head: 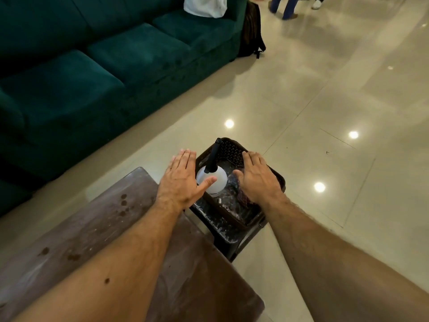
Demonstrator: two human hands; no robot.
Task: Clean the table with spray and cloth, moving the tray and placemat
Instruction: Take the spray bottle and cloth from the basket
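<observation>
White plastic marks the spray bottle (212, 182), which stands upright in a dark perforated basket (234, 149) with its black nozzle stem leaning toward the far rim. It sits directly between the two hands, just beside the left thumb, so it looks parked there as the cleaning kit's carrier, within easy reach of the counter's end. A dark, crumpled cloth (243, 198) lies in the basket under and just behind the right palm, partly hidden; I cannot tell how it is folded.

Both hands hover flat over the basket. The left hand (183, 176) has straight, spread fingers and holds nothing; the right hand (256, 176) is likewise released, its fingers laid out toward the basket's far right rim, and whether they touch it is unclear. My guess is that they are reaching in for the bottle and cloth.

Behind the left wrist stretches the brown wooden counter (92, 228), spotted with dark stains and pale smears, so wiping seems not yet done. No tray or placemat shows.

The basket rests on a dark stool or stand (232, 242) just past the counter's corner. Beyond the fingertips lies glossy tiled floor (325, 101); far to the left a green sofa (92, 66), with a bag (251, 31) at its end. Nothing blocks the reach.
</observation>
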